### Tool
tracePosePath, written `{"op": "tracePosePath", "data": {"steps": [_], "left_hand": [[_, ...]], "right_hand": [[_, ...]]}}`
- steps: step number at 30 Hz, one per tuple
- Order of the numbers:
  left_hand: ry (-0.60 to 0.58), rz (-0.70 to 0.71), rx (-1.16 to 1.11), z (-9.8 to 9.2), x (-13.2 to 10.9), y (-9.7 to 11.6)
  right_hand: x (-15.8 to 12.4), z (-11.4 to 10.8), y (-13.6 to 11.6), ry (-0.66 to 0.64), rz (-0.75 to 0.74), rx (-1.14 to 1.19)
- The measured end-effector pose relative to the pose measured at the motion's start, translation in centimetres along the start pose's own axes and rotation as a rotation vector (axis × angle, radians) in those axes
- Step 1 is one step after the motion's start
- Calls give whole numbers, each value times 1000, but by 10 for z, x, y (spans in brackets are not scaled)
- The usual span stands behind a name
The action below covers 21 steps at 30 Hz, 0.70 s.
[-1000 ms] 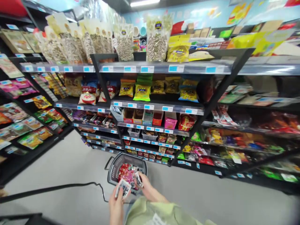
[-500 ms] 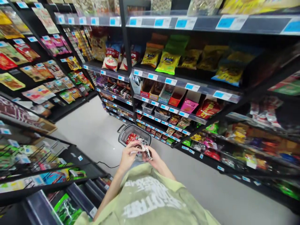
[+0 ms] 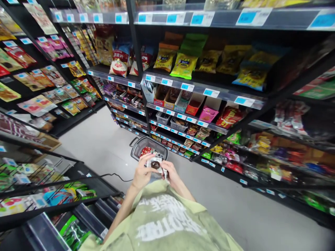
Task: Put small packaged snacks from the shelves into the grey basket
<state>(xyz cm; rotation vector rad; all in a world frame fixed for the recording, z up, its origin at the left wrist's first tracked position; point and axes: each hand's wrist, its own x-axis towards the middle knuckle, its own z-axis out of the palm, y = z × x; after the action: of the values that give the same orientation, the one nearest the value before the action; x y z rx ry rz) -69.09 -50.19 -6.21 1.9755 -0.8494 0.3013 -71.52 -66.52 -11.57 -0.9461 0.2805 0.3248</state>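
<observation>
Both my hands meet in front of my chest over small snack packets. My left hand [image 3: 140, 173] grips a small clear-white packet [image 3: 155, 163] with a dark round piece showing inside. My right hand [image 3: 170, 173] is closed on the same bunch of packets from the right, with another small packet edge [image 3: 164, 173] sticking out between the hands. Just beyond the hands, a dark grey shopping basket [image 3: 137, 149] stands on the floor, with red and pink wrapped packets [image 3: 146, 151] inside.
Black store shelves [image 3: 183, 116] full of snack bags and boxes with blue price tags run ahead and right. More racks of packets [image 3: 39, 101] line the left, and a low rack [image 3: 52, 195] stands close at my left. A black cable [image 3: 117, 176] lies on the grey floor.
The view tipped down from the upper shelves to my chest and the basket. My hands came together and the packet turned, so its dark round content now faces up.
</observation>
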Motion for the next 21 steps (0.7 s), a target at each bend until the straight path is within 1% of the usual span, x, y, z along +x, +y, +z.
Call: {"op": "tracePosePath", "data": {"steps": [2, 5, 9, 11, 13, 16, 19, 21], "left_hand": [[79, -104, -25, 2, -3, 3], [191, -279, -183, 5, -8, 6], [253, -453, -445, 9, -8, 9], [255, -499, -464, 10, -5, 11], [233, -524, -435, 9, -2, 15], [171, -530, -407, 7, -1, 18], [105, -519, -315, 5, -2, 18], [116, -520, -293, 6, -4, 17]], "right_hand": [[0, 1, 3, 60, -51, 6], [-2, 6, 5, 116, -142, -27], [-8, 9, 4, 75, -278, -154], [-10, 9, 3, 32, -312, -198], [-12, 8, 3, -8, -293, -214], [-13, 7, 1, -45, -248, -223], [-13, 7, 2, -27, -254, -257], [-13, 7, 3, -2, -277, -287]]}}
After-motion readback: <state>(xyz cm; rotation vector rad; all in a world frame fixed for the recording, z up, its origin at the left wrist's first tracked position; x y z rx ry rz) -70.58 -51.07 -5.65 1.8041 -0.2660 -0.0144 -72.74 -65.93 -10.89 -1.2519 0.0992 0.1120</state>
